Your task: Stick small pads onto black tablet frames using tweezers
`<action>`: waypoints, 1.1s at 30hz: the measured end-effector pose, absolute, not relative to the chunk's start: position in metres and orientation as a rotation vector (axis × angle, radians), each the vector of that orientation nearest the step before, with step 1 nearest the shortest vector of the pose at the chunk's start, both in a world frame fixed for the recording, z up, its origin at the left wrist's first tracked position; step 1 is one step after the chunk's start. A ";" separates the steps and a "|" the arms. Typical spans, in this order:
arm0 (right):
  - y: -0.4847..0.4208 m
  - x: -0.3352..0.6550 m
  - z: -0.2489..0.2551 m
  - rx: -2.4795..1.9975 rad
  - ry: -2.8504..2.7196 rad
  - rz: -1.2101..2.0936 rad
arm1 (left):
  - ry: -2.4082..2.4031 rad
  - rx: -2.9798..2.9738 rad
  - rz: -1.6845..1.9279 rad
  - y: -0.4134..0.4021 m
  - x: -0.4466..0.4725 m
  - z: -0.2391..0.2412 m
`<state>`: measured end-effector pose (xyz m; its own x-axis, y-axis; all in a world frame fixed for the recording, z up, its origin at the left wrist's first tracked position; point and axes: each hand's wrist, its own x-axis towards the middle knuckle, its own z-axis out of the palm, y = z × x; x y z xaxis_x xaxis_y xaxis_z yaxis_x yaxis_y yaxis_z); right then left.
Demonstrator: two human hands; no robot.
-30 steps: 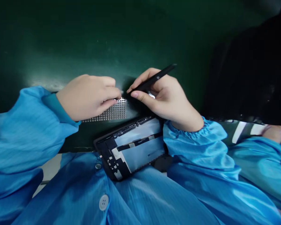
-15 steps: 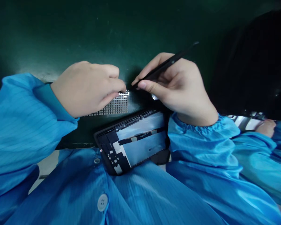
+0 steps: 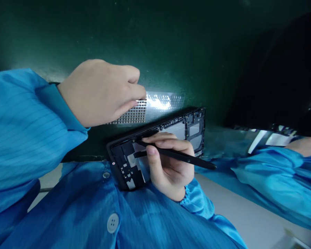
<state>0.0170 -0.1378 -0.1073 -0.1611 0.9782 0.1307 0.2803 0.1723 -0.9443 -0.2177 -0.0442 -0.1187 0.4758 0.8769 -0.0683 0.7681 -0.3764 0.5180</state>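
Observation:
My left hand [image 3: 101, 91] rests curled on a shiny sheet of small gridded parts [image 3: 155, 103] on the dark green mat, its fingertips pressed together at the sheet. My right hand [image 3: 168, 166] is closed on black tweezers [image 3: 176, 155]. The tweezers' tip touches the upper left area of an open black phone frame [image 3: 189, 126], which lies tilted at the table's near edge against my blue smock. Whether the tip carries a part is too small to see.
The dark green mat [image 3: 145, 41] covers the table. A black mass [image 3: 280, 76] fills the right side. Another person's hand [image 3: 304, 145] and blue sleeve [image 3: 274, 180] show at the right edge.
My right hand has moved with the tweezers from the gridded sheet down onto the phone frame. More of the sheet and frame now shows. My left hand has stayed on the sheet.

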 end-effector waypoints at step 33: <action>0.002 0.037 -0.074 -1.161 -2.000 1.424 | 1.459 2.163 0.165 -0.042 -0.211 -0.108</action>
<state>0.0370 0.0018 -0.0743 -0.5613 0.8183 -0.1242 0.3850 0.1252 -0.9144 -0.2112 -0.0416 -0.1085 0.4120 0.8925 -0.1837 0.8290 -0.2835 0.4821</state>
